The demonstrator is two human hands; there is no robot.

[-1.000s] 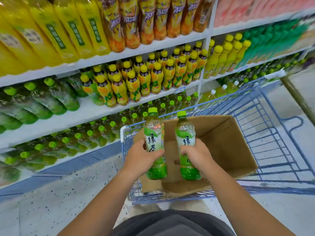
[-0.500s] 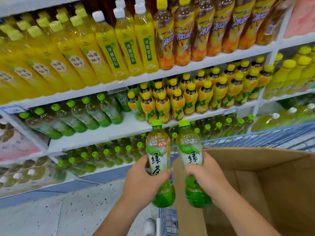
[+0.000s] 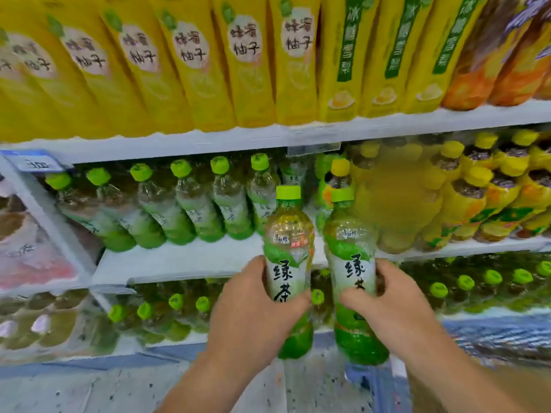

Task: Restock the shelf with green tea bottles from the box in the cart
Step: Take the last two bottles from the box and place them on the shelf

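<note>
Supermarket shelving is filling the view; shelved green tea (image 3: 190, 204) is sitting back on the middle shelf (image 3: 179, 260), its front bare. The left hand (image 3: 253, 317) is clasping the left bottle (image 3: 287, 263), the right bottle (image 3: 351, 263) is being clasped by the right hand (image 3: 396, 302) (both upright, unplaced); placing them is looking next.

Colour and pattern key.
Lime caps, white-and-green labels with black characters, and green bases on left bottle (image 3: 288, 263) and right bottle (image 3: 353, 272); white on shelf (image 3: 185, 257); yellow, partly green-striped, on top row (image 3: 247, 84); dark-speckled grey on floor (image 3: 89, 389).
</note>
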